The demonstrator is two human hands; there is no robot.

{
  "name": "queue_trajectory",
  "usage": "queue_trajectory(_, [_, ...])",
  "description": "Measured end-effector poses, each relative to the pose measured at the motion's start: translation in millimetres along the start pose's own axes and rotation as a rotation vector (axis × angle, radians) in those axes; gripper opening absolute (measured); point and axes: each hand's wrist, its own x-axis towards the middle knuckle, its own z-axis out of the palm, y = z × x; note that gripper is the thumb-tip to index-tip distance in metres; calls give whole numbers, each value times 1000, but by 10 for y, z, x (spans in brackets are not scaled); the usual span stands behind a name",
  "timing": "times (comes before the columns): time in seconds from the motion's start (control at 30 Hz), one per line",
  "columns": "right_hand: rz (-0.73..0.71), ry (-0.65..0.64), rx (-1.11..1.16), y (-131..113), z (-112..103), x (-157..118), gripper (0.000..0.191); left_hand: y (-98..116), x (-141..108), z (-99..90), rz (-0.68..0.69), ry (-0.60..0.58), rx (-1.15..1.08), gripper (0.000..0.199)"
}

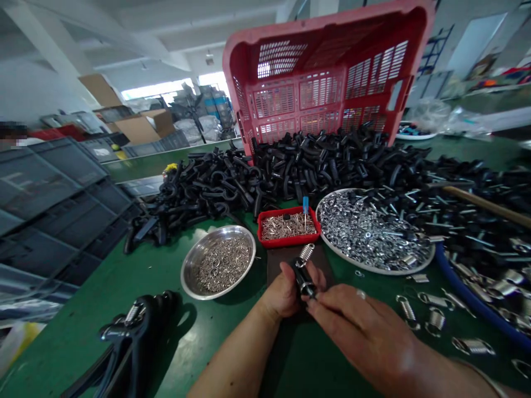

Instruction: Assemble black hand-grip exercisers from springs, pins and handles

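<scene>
My left hand [286, 293] is wrapped round a black plastic hand-grip handle [303, 279]. A silver coil spring [306, 254] stands out at the far end of this handle. The fingertips of my right hand [360, 326] are pressed together at the handle's near end, and a ring shows on one finger. Whether a small part sits between those fingertips is hidden. Both hands are above a dark pad [276, 262] on the green table. Just beyond them lies a red tray [286, 241] of small pins with a blue-handled screwdriver [306, 205] in it.
A steel bowl [188, 276] of small metal parts stands left, a white plate [352, 260] of nuts right. Loose springs [435, 320] lie by a blue-rimmed container [456, 287]. Black handles [215, 182] spill from a tipped red crate [332, 27]. Assembled hand grips [136, 337] lie front left.
</scene>
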Motion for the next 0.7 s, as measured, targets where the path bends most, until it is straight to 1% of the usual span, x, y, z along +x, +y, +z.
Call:
queue_trajectory(0.07, [-3, 37, -59, -33, -13, 11, 29, 7, -1, -11, 2, 28, 76, 66])
queue_trajectory(0.13, [41, 68, -53, -23, 0, 16, 29, -4, 0, -17, -13, 57, 124, 66])
queue_trajectory(0.2, [104, 97, 33, 35, 47, 3, 25, -20, 0, -15, -8, 68, 113, 64])
queue_trajectory(0.27, [178, 142, 171, 127, 108, -20, 17, -36, 4, -9, 1, 78, 60, 60])
queue_trajectory(0.33, [267, 206, 301, 222, 154, -39, 10, -55, 12, -2, -4, 119, -4, 53])
queue_trajectory(0.4, [326, 236, 362, 295, 176, -51, 11, -76, 27, 3, -28, 158, -57, 48])
queue_trajectory(0.5, [298, 203, 317, 362, 209, -67, 12, -103, 56, 8, -49, 171, -125, 43])
queue_trajectory(0.57, [285, 201, 265, 403, 259, -78, 13, -110, 75, 11, -20, 179, -135, 41])
queue_trajectory(0.6, [304, 220, 265, 424, 292, -83, 12, -113, 82, 12, 4, 187, -124, 40])
queue_trajectory(0.63, [352, 237, 291, 441, 325, -88, 11, -116, 88, 12, 28, 194, -102, 39])
queue_trajectory(0.7, [511, 259, 403, 456, 384, -95, 11, -127, 93, 8, 54, 212, -47, 38])
